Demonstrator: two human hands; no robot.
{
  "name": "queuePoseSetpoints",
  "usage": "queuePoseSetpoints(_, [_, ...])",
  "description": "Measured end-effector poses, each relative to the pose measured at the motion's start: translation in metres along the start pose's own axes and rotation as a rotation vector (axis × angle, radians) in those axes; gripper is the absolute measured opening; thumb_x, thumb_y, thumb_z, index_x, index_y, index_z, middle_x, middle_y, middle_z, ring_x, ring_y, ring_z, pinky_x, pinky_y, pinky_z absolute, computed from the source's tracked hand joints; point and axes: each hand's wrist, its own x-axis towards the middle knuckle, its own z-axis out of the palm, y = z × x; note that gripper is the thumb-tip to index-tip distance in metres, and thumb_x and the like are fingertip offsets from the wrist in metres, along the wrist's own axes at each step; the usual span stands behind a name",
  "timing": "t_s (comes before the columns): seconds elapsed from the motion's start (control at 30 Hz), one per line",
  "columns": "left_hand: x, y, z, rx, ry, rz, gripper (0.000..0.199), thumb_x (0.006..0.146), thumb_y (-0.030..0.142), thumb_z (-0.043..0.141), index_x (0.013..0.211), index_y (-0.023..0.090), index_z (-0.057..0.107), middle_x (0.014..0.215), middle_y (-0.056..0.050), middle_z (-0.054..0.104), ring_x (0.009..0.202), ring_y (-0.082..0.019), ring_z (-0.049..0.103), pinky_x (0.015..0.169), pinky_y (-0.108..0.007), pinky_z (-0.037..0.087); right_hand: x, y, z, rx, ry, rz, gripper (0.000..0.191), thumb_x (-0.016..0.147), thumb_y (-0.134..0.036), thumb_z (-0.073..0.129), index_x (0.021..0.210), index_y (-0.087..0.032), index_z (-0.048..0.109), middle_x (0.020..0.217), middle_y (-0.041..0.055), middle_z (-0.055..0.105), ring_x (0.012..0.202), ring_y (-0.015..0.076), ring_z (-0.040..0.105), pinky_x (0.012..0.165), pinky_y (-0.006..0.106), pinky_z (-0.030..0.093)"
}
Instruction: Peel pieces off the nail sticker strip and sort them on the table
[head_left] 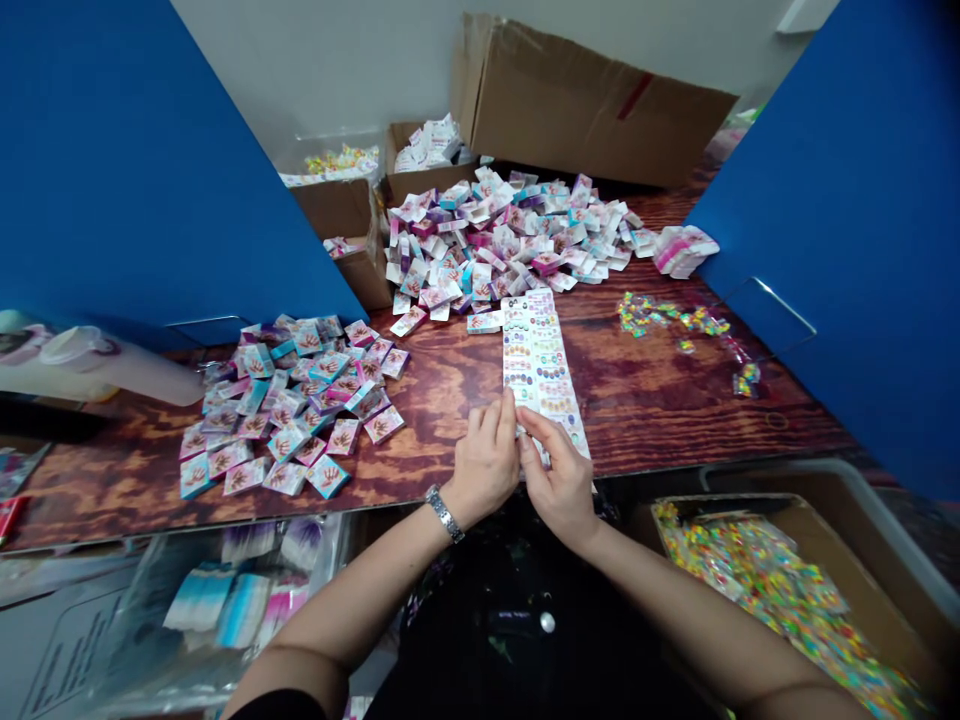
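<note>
1. Printed sheet (536,362), lying on the desk (450,385); its long axis runs away from the person, the far end angled slightly left, beside the heap of small cartons (517,240).
2. Left hand (487,457) and right hand (559,482), meeting at the sheet's near end; the sheet extends forward from both, the right hand covering more of it.
3. Grip of each hand: fingers curled, fingertips drawn together; whether anything is pinched cannot be told.
4. Second carton pile (300,400), left of both hands, apart.

One head-worn view looks forward and steeply down, close over the table (444,372), with the wall (337,60) at top centre.
</note>
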Motion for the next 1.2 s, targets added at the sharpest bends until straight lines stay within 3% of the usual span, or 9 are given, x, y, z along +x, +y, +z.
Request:
queuePoseSetpoints(0.2, [-0.003, -0.009, 0.001, -0.026, 0.032, 0.0, 0.061, 0.093, 0.017, 0.037, 0.15, 0.009, 0.017, 0.125, -0.018, 0.056, 0.105, -0.027, 0.05, 0.085, -0.038, 0.049, 0.009, -0.003, 0.004, -0.029, -0.119, -0.12, 0.046, 0.095, -0.018, 0.045, 0.141, -0.022, 0.044, 0.133, 0.0097, 0.059, 0.123, 0.0215, 0.055, 0.105, 0.041, 0.046])
queuePoseSetpoints(0.3, [-0.009, -0.029, -0.004, 0.001, -0.008, 0.024, 0.061, 0.093, 0.023, 0.043, 0.149, 0.012, 0.022, 0.122, -0.016, 0.058, 0.103, -0.027, 0.052, 0.084, -0.038, 0.05, 0.027, 0.01, -0.006, -0.004, -0.343, -0.19, 0.044, 0.095, -0.021, 0.045, 0.139, -0.025, 0.048, 0.131, 0.0076, 0.06, 0.12, 0.0203, 0.058, 0.101, 0.038, 0.05])
queuePoseSetpoints(0.43, [-0.011, -0.075, -0.026, 0.151, 0.026, -0.057, 0.067, 0.092, 0.034, 0.05, 0.15, 0.013, 0.024, 0.13, -0.019, 0.054, 0.116, -0.032, 0.05, 0.095, -0.046, 0.046, 0.079, 0.063, -0.035, -0.193, -0.467, -0.251, 0.049, 0.094, -0.028, 0.049, 0.142, -0.026, 0.042, 0.137, 0.0077, 0.056, 0.127, 0.0234, 0.052, 0.105, 0.049, 0.045])
queuePoseSetpoints(0.57, [-0.005, -0.103, -0.045, 0.21, 0.166, -0.154, 0.071, 0.088, 0.042, 0.055, 0.147, 0.01, 0.03, 0.154, -0.025, 0.018, 0.142, -0.043, 0.018, 0.109, -0.061, 0.025, 0.128, 0.127, -0.053, -0.388, -0.619, -0.281, 0.063, 0.084, -0.034, 0.065, 0.141, -0.019, 0.045, 0.149, 0.0119, 0.04, 0.14, 0.0299, 0.033, 0.114, 0.051, 0.032])
queuePoseSetpoints(0.67, [-0.004, -0.091, -0.042, 0.052, 0.168, -0.143, 0.062, 0.089, 0.038, 0.056, 0.143, 0.013, 0.037, 0.151, -0.022, 0.028, 0.141, -0.037, 0.025, 0.112, -0.057, 0.027, 0.138, 0.15, -0.054, -0.432, -0.748, -0.263, 0.064, 0.08, -0.04, 0.07, 0.137, -0.017, 0.05, 0.147, 0.0131, 0.043, 0.139, 0.0325, 0.034, 0.113, 0.051, 0.033])
queuePoseSetpoints(0.8, [-0.005, -0.048, -0.022, -0.385, 0.019, -0.17, 0.047, 0.09, 0.033, 0.057, 0.133, 0.018, 0.05, 0.134, -0.015, 0.054, 0.125, -0.027, 0.051, 0.105, -0.046, 0.042, 0.125, 0.147, -0.052, -0.47, -0.697, -0.327, 0.048, 0.086, -0.045, 0.063, 0.127, -0.02, 0.06, 0.136, 0.0097, 0.057, 0.136, 0.0333, 0.039, 0.11, 0.054, 0.035])
queuePoseSetpoints(0.97, [0.002, -0.004, -0.004, -0.951, -0.263, -0.38, 0.042, 0.087, 0.039, 0.06, 0.122, 0.016, 0.06, 0.117, -0.013, 0.065, 0.096, -0.021, 0.065, 0.078, -0.032, 0.055, 0.108, 0.136, -0.051, -0.534, -0.607, -0.336, 0.031, 0.089, -0.039, 0.06, 0.117, -0.026, 0.067, 0.129, 0.0065, 0.062, 0.126, 0.0314, 0.05, 0.104, 0.055, 0.038])
queuePoseSetpoints(1.1, [0.004, 0.015, -0.001, -1.236, -0.37, -0.532, 0.044, 0.082, 0.043, 0.066, 0.115, 0.014, 0.063, 0.108, -0.013, 0.068, 0.091, -0.019, 0.065, 0.077, -0.03, 0.053, 0.106, 0.129, -0.049, -0.544, -0.534, -0.326, 0.018, 0.089, -0.031, 0.061, 0.102, -0.025, 0.072, 0.114, 0.0064, 0.07, 0.113, 0.0266, 0.059, 0.1, 0.05, 0.042])
queuePoseSetpoints(1.2, [0.004, 0.022, -0.001, -1.558, -0.494, -0.763, 0.05, 0.082, 0.051, 0.065, 0.112, 0.012, 0.063, 0.106, -0.014, 0.068, 0.085, -0.018, 0.066, 0.074, -0.029, 0.053, 0.101, 0.102, -0.053, -0.463, -0.427, -0.352, 0.019, 0.092, -0.029, 0.055, 0.099, -0.023, 0.072, 0.098, 0.0063, 0.074, 0.099, 0.0232, 0.065, 0.094, 0.046, 0.046])
